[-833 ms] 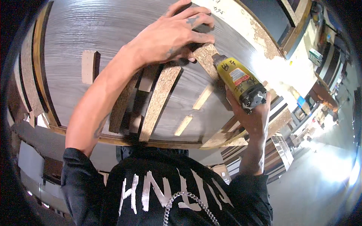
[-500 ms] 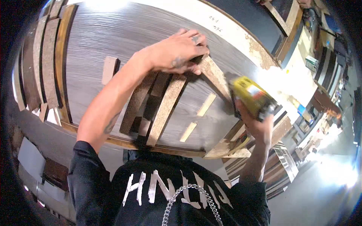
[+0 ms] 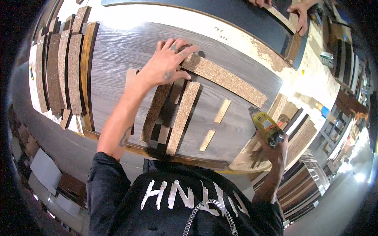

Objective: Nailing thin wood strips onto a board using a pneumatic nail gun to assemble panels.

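Observation:
My left hand (image 3: 170,63) pinches the left end of a particleboard strip (image 3: 226,80), thumb below and fingers spread over its upper side. The strip lies slanted on a grey wood-grain panel (image 3: 130,47). In my right hand (image 3: 273,147) is a yellow nail gun (image 3: 265,124), its dark nose just below the strip's right end, slightly apart from it. Another particleboard strip (image 3: 183,118) lies below my left hand, beside a darker strip (image 3: 156,110). Two short pale wood pieces (image 3: 223,110) (image 3: 207,140) lie on the panel between the strips and the nail gun.
Several stacked board strips (image 3: 63,70) line the left side, next to a brown edge strip (image 3: 89,74). At the far right, another person's hands (image 3: 299,15) hold strips on a dark panel (image 3: 236,21). Offcuts (image 3: 281,110) lie right of my panel.
The nail gun has drawn down and away from the strip. My left hand has shifted left along with the strip, now lying flatter and fully visible. The view has moved somewhat too.

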Tool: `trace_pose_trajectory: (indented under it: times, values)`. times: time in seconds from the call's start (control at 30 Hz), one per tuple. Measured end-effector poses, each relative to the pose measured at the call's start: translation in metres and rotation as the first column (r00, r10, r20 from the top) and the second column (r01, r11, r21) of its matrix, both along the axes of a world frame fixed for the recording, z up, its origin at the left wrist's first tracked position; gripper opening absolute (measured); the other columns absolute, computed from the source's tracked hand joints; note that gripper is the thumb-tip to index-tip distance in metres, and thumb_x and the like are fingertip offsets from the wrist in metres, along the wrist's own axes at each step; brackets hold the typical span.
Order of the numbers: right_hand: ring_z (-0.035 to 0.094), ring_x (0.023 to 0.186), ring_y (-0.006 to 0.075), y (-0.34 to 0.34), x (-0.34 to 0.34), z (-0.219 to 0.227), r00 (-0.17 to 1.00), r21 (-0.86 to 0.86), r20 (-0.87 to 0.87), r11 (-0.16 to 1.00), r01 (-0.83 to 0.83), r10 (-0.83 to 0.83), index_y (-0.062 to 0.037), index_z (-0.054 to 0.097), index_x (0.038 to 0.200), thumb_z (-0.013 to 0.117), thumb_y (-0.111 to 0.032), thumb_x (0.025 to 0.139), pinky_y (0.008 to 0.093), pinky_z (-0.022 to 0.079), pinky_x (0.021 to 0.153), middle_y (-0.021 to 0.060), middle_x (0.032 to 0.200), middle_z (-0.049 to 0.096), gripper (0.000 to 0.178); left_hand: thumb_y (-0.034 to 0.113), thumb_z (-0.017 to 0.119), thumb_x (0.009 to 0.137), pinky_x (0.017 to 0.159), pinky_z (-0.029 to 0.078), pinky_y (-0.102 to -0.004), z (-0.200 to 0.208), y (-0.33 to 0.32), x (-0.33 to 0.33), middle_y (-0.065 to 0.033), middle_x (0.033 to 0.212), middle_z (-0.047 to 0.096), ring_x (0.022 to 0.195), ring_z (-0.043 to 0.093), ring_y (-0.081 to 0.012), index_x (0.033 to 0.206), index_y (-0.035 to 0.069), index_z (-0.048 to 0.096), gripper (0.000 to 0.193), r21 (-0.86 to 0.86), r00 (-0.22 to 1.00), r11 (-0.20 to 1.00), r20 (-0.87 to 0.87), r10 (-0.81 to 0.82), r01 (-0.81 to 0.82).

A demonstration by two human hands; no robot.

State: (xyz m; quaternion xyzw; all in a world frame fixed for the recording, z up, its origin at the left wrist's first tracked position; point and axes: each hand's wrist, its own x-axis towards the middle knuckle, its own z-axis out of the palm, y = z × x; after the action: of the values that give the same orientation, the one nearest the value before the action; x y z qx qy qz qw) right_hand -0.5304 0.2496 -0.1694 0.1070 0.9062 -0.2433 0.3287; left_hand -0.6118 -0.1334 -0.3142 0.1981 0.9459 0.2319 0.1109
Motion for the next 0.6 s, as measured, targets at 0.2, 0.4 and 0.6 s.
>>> trace_pose_trajectory:
  times: [0.2,0.4,0.6]
  values:
    - [0.072,0.09,0.0206,-0.012,0.04,-0.005,0.996,0.104,-0.079,0.994,-0.021,0.029,0.0027,0.062,0.122,0.079,-0.016,0.072,0.0312,0.055,0.081,0.0152,0.098,0.073,0.057,0.031,0.078,0.077,0.113,0.026,-0.0527,0.014,0.047,0.005,-0.0072,0.136,0.047,0.126,0.044,-0.0289,0.145,0.02,0.042,0.077,-0.03,0.992,0.995,-0.078,-0.102,0.1]
    - [0.063,0.103,0.0374,-0.01,0.096,-0.016,0.935,0.182,0.051,0.924,0.337,-0.351,-0.0028,0.058,0.128,0.079,-0.025,0.073,0.0435,0.051,0.088,0.0234,0.108,0.067,0.063,0.035,0.076,0.079,0.111,0.028,-0.0506,-0.006,0.097,0.009,-0.008,0.135,0.047,0.13,0.041,-0.0293,0.138,0.014,0.049,0.069,-0.02,0.98,0.983,-0.077,-0.185,0.184]
    - [0.061,0.105,0.0422,-0.012,0.131,-0.045,0.865,-0.193,-0.122,0.866,0.461,-0.487,-0.0005,0.045,0.137,0.075,-0.016,0.075,0.0465,0.049,0.09,0.0265,0.11,0.064,0.071,0.046,0.068,0.085,0.105,0.039,-0.0495,0.031,0.098,-0.002,-0.0169,0.128,0.051,0.116,0.054,-0.0328,0.134,0.008,0.05,0.065,-0.222,0.966,0.959,-0.15,-0.212,0.176]
